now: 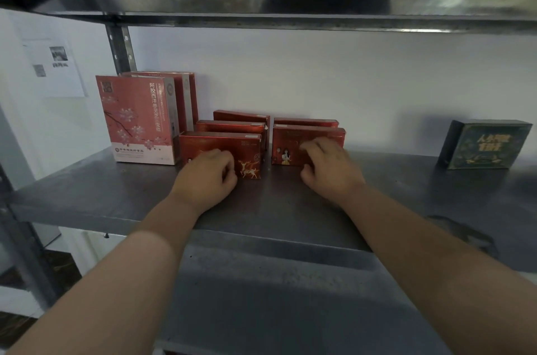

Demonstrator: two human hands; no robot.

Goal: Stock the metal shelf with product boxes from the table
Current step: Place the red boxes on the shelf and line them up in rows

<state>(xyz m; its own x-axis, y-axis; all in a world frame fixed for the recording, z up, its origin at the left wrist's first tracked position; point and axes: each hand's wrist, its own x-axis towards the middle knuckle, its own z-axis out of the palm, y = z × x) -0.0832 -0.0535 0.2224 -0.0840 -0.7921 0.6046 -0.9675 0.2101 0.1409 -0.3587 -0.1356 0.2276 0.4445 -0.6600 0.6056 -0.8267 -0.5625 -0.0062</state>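
Several small red product boxes stand upright on the metal shelf [116,189] in two rows. My left hand [209,173] is in front of the front-left red box [250,148], which has a deer picture; its curled fingers press their knuckles against the box's face and hold nothing. In front of the front-right red box [286,144], my right hand [329,167] has bent fingers with the tips against the box's face and the thumb low by its bottom edge. Both hands hide part of the box fronts.
Three tall pink boxes [136,119] stand at the left by the shelf post [120,49]. A dark green box [488,145] stands far right. The upper shelf [290,3] hangs close overhead. A lower shelf [261,296] lies beneath my arms. A paper sheet [58,67] is on the wall.
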